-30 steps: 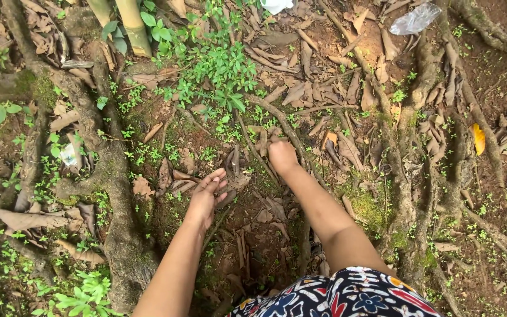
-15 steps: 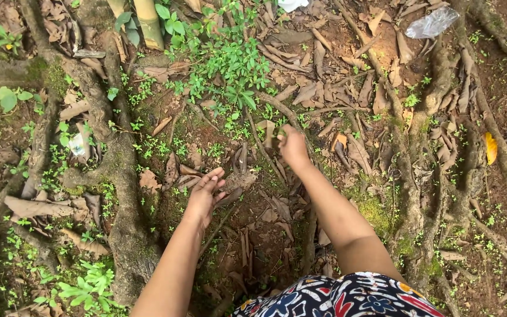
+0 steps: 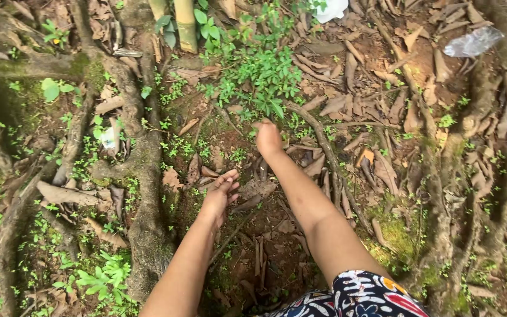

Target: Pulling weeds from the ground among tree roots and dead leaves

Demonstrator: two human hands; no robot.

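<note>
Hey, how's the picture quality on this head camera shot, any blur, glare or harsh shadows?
Head view: soft, even shade with no hard shadows; the crumpled clear plastic wrapper and white scrap at the top look bright and slightly washed out; the right hand is a bit soft, the left hand and thick mossy brown root fairly sharp; the edges look slightly bent by the wide lens.

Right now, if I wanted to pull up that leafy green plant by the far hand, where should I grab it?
Probably low down, at the stems under the leafy green plant. The right hand already reaches its near edge, so come from that near side. The leaves spread wide and thin, so they would likely tear. The left hand rests open on dry leaves.
</note>
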